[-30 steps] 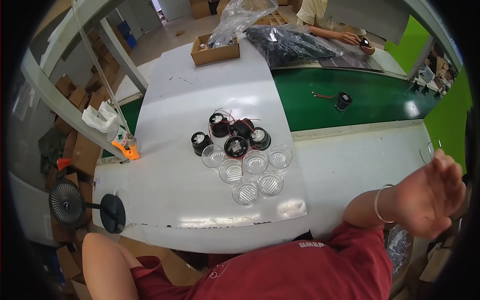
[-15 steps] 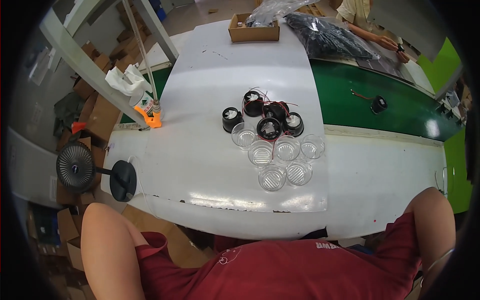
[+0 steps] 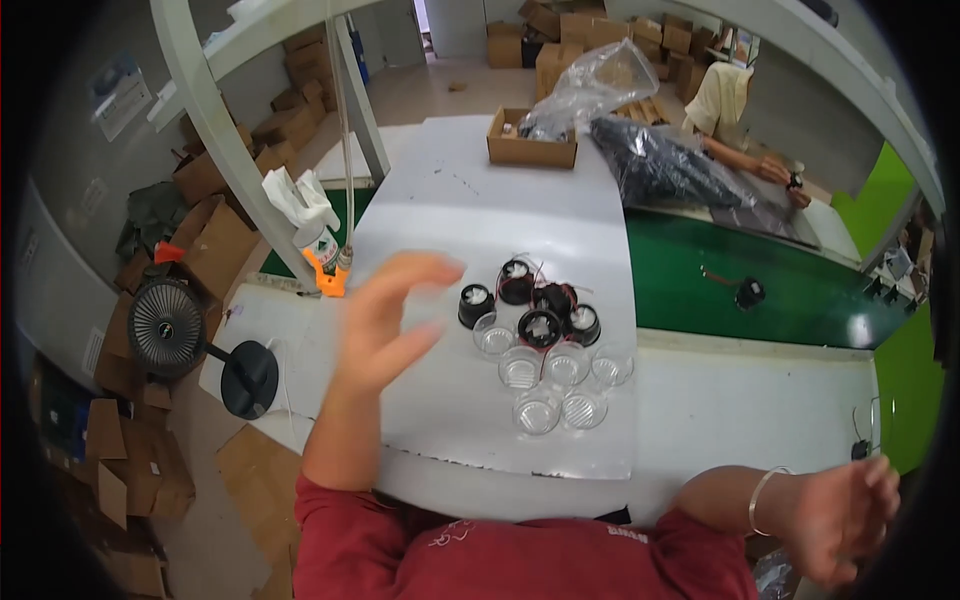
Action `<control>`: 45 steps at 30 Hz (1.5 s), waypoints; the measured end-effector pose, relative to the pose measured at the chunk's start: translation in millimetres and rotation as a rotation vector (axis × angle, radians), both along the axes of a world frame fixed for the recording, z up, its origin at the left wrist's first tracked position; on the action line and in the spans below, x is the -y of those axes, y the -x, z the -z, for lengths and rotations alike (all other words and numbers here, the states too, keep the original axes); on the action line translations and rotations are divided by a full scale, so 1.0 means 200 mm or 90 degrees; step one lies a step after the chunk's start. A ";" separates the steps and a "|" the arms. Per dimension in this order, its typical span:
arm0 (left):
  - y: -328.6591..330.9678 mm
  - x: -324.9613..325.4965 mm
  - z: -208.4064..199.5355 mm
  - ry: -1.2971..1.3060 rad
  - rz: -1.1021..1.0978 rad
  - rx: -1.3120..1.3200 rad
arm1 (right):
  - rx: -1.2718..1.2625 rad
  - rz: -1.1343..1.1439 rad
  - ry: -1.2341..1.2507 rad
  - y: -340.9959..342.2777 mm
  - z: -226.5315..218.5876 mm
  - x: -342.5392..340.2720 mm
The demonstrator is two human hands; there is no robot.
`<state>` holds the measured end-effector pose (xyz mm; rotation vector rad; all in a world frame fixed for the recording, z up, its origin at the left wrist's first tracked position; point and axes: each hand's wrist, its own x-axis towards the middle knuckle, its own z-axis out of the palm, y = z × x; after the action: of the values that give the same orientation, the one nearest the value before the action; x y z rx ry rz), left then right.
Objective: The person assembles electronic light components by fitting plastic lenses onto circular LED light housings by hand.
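Note:
My left hand [image 3: 390, 320] is raised over the white table, blurred, with thumb and fingers apart and nothing between them. Nearest to it is a black round cup-shaped housing [image 3: 476, 306], one of several grouped mid-table. Thin red wires trail from some of these, and whitish pieces show in their tops. In front of the housings stand several clear round plastic cups [image 3: 537, 411], ribbed at the bottom. My right hand [image 3: 850, 520], slightly blurred, is off the table's right front edge. Its fingers look loosely spread, and no object shows in it. A small black part [image 3: 860, 449] lies near it.
A black fan [image 3: 248, 380] stands at the table's left. Behind it are a bottle [image 3: 318, 245] and an orange clip [image 3: 328, 275] by a post. A cardboard box [image 3: 532, 150] and bagged black parts [image 3: 660, 165] lie far back. Another housing [image 3: 750, 292] sits on the green belt [image 3: 690, 240].
Both hands have come into view, the left rising over the table and the right appearing at the lower right. The view has tilted up, so the table items sit lower.

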<state>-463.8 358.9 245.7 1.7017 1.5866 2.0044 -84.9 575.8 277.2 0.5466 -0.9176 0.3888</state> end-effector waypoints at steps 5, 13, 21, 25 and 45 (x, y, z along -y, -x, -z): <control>0.41 -0.42 0.47 0.599 -0.332 -0.181 | 0.173 -0.237 0.143 0.21 0.09 -0.10; 0.48 -0.57 0.55 0.761 -0.253 -0.268 | 0.354 -0.120 0.150 0.47 0.14 -0.11; 0.34 -0.18 0.29 0.439 -0.249 0.028 | 0.597 -0.216 0.305 0.61 0.17 -0.08; 0.00 -0.10 0.07 0.228 -0.094 -0.084 | 0.929 -0.288 0.183 0.84 0.27 -0.03; -0.40 0.09 0.20 0.107 0.151 0.098 | 1.169 -1.003 0.352 0.87 0.36 0.27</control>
<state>-382.9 340.2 206.4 1.5514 1.3877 1.7872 -258.2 522.6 205.4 0.1270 -1.7865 2.7908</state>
